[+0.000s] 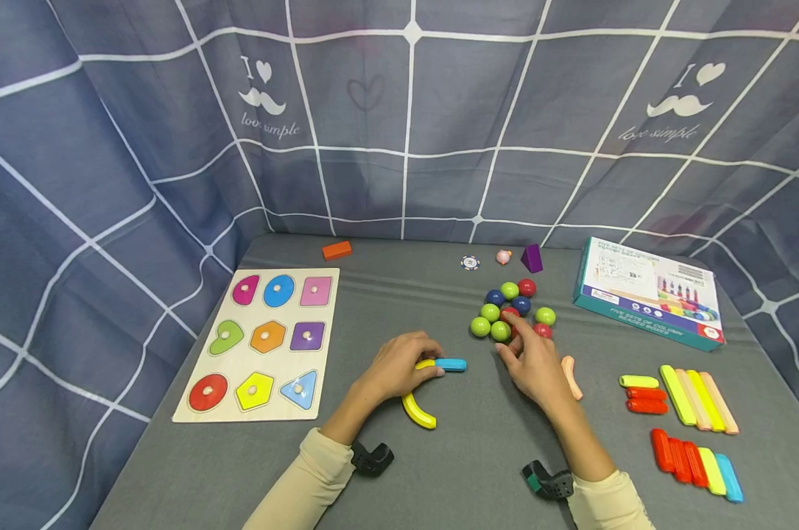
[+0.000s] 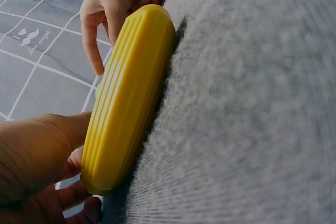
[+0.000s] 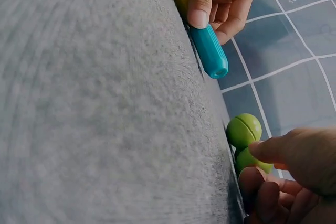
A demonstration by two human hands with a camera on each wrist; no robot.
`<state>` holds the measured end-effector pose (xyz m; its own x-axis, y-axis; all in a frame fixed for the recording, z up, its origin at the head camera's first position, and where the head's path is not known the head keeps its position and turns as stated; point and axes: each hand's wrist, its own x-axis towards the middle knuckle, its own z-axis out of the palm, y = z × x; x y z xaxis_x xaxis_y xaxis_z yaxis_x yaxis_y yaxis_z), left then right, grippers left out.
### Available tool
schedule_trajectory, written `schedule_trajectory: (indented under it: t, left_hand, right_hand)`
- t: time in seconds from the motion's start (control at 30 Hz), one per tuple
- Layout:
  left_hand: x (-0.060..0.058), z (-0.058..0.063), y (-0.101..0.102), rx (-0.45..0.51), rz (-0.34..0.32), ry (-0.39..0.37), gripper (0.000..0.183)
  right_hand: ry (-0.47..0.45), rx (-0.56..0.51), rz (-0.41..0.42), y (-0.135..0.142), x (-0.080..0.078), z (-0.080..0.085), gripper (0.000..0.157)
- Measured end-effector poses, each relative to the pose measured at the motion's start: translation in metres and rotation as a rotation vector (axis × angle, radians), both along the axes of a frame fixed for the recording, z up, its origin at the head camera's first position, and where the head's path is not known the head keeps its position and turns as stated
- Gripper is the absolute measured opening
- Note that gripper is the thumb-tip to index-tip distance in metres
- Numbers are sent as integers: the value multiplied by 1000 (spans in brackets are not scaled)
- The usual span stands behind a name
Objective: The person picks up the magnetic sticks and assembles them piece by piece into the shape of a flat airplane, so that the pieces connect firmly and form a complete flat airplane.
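My left hand (image 1: 404, 362) pinches a blue ribbed modelling-clay stick (image 1: 452, 364) between thumb and fingers, low over the table. A yellow piece shows partly under that hand, touching the blue stick. Below them lies a curved yellow clay stick (image 1: 419, 414), large and ribbed in the left wrist view. My right hand (image 1: 534, 364) reaches over a cluster of green, red and blue balls. Its index finger is extended at a red ball (image 1: 510, 314), and its thumb is beside a green ball (image 3: 244, 130). Contact with the balls is unclear. A bent peach clay stick (image 1: 571, 377) lies right of that hand.
A wooden shape-puzzle board (image 1: 329, 346) lies left. An orange block (image 1: 336, 250), poker chip (image 1: 470, 263), small pink figure (image 1: 503, 257) and purple block (image 1: 532, 258) sit at the back. A boxed set (image 1: 651, 291) and several clay sticks (image 1: 697, 401) are at right.
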<state>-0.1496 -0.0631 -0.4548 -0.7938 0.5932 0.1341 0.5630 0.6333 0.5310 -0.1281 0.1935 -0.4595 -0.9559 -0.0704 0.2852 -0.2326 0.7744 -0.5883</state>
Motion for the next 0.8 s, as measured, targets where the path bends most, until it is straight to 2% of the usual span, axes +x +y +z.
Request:
schedule_trajectory:
  t: [0.3, 0.63, 0.8]
  left_hand:
    - [0, 0, 0, -3, 0, -1, 19]
    - [-1, -3, 0, -6, 18, -9, 19]
    - [-1, -2, 0, -3, 20, -14, 19]
  right_hand:
    - [-24, 59, 14, 0, 2, -1, 37]
    - [-194, -40, 237, -6, 8, 2, 28]
    - [-229, -79, 286, -9, 9, 1, 27]
